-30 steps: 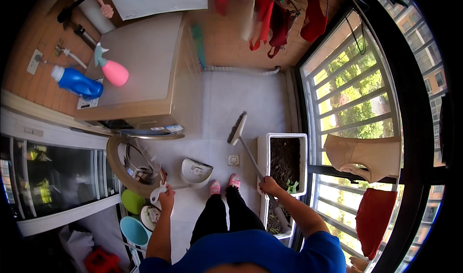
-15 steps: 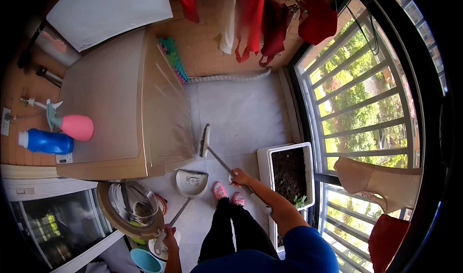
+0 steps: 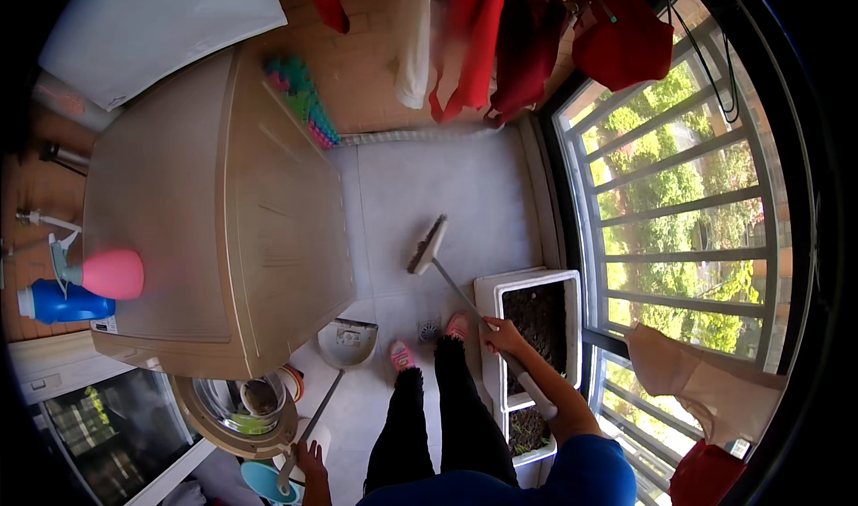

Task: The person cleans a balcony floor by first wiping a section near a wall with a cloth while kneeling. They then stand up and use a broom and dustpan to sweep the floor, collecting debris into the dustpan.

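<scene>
My right hand [image 3: 504,336] is closed around the grey handle of a broom [image 3: 431,245]. The broom's pale head with dark bristles is over the grey tiled floor, ahead of my feet. Down at the left, my left hand [image 3: 310,460] grips the upper end of a long-handled dustpan [image 3: 347,344]. The dustpan's whitish scoop lies on the floor beside the corner of a beige washing machine [image 3: 290,229]. Pink shoes [image 3: 402,357] show on my feet, between the dustpan and the broom handle.
White planters [image 3: 484,327] with soil stand along the barred window at right. The machine's round door [image 3: 183,408] hangs open at lower left, above a teal basin [image 3: 259,479]. A pink spray bottle [image 3: 114,274] and a blue bottle [image 3: 67,302] sit on top. Red clothes [image 3: 478,50] hang ahead.
The broom head has moved right and slightly farther ahead, and my right hand has gone right with it. My feet have stepped apart. The dustpan stays in my left hand by the machine.
</scene>
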`<state>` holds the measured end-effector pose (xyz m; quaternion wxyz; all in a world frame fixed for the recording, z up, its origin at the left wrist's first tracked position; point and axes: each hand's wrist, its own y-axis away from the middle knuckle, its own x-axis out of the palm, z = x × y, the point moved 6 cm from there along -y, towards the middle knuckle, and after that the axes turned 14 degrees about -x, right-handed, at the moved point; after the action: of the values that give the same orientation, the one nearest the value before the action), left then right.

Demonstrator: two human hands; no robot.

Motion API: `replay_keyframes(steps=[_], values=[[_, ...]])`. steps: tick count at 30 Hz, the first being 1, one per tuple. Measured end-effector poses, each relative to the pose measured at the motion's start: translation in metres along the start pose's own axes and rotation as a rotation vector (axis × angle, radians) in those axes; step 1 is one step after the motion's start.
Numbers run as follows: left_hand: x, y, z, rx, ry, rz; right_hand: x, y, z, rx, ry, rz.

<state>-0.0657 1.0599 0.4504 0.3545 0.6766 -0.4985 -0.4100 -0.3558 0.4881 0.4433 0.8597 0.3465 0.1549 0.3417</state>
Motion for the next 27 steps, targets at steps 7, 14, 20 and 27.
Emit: replay_keyframes(steps=[7,14,20,27], values=[[0.05,0.031,0.062,-0.167,-0.633,-0.154,0.043,-0.117,0.033,-0.084,-0.177,0.201],[0.197,0.076,0.113,0.368,-1.022,0.276,-0.045,-0.14,-0.058,0.156,-0.181,0.088],[0.276,0.099,0.136,0.89,-1.308,0.301,-0.088,-0.053,0.031,-0.044,-0.071,0.081],[0.355,0.071,0.171,1.017,-1.413,0.485,-0.035,-0.164,0.075,-0.153,-0.061,0.17]])
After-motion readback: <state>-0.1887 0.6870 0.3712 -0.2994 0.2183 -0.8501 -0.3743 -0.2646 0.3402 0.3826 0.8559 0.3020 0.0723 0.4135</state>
